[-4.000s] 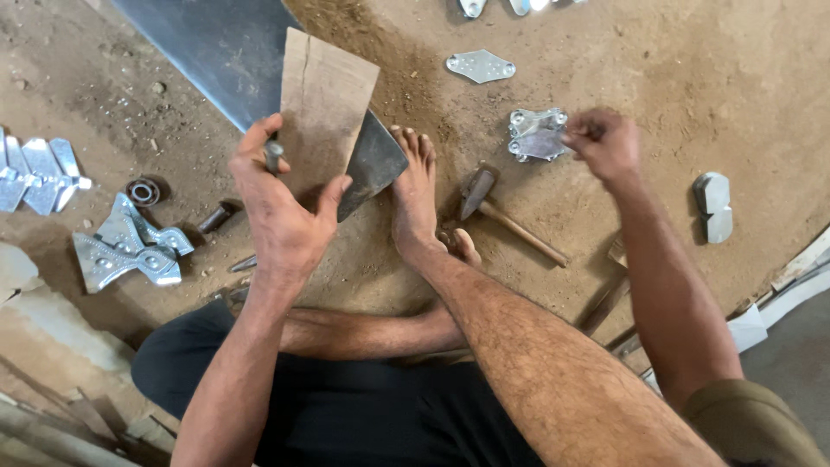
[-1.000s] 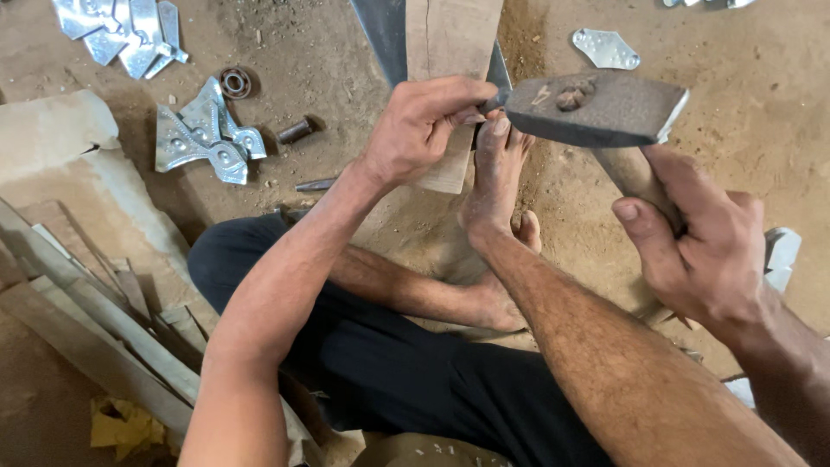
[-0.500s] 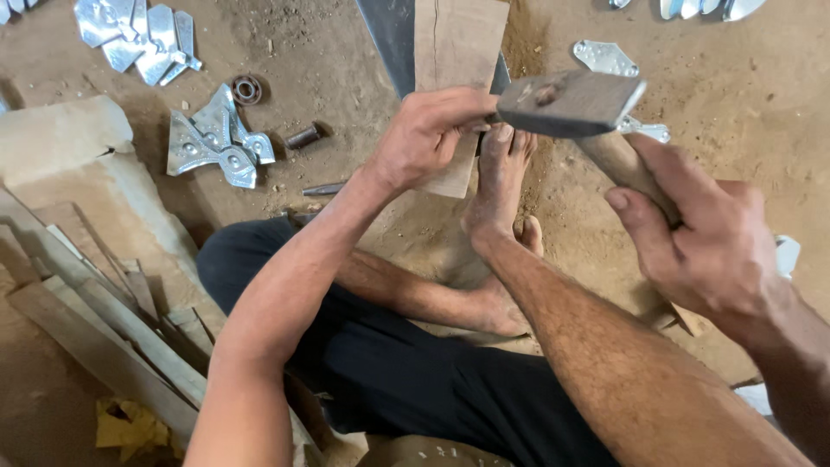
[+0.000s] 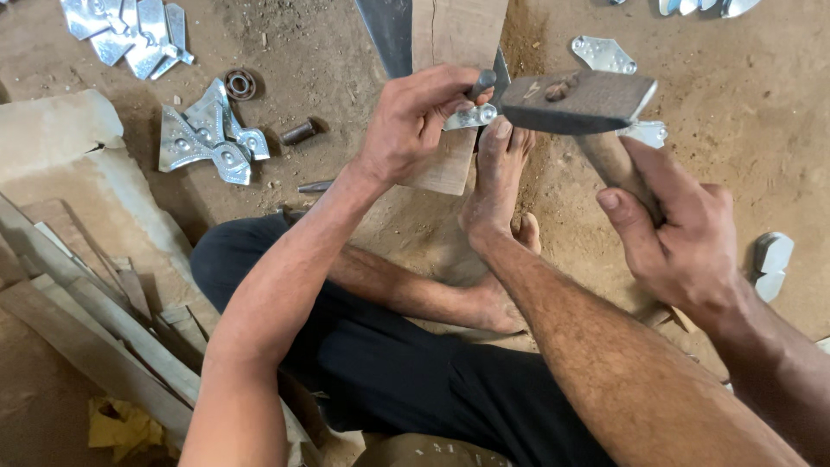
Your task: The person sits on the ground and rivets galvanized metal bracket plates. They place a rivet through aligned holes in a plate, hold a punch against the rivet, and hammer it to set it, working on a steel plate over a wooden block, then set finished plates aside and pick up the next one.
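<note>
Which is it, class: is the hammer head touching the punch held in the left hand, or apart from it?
Cannot tell. In the head view the hammer head meets the punch held by the left hand, but no plain contact or gap shows.

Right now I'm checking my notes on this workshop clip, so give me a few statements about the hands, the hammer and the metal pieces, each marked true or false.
1. The right hand grips the hammer by its wooden handle. True.
2. The left hand is empty. False: its fingers pinch a short metal punch over a small metal plate.
3. A bare foot rests on the wooden board. True.
4. The hammer lies on the ground. False: it is held up, its head close beside the punch.
5. A pile of shiny metal pieces lies on the dirt to the person's left. True.
</note>
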